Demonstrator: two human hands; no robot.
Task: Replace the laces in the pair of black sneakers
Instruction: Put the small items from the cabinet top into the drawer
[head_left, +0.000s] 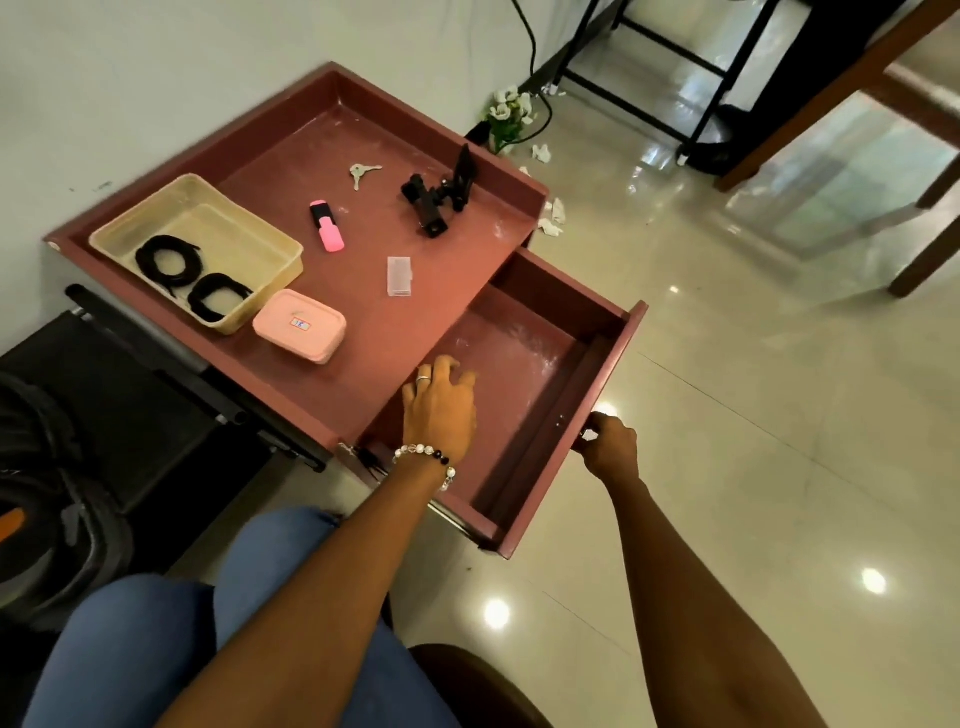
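Observation:
Two coiled black laces (165, 259) lie in a cream plastic tray (260, 240) on the left of a maroon desk (358, 332). The desk's drawer (524, 364) stands pulled out and looks bare inside. My left hand (441, 405) hovers over the drawer's near left part, fingers spread and holding nothing. My right hand (608, 441) is closed on the knob at the drawer's front panel. No sneakers are in view.
On the desk lie a pink lidded box (300, 325), a pink highlighter (327, 226), a small clear case (399, 276), keys (362, 172) and a black clamp mount (441, 195). A black bag (47, 493) sits at the left, wooden table legs (924, 228) at the right, glossy tile floor between.

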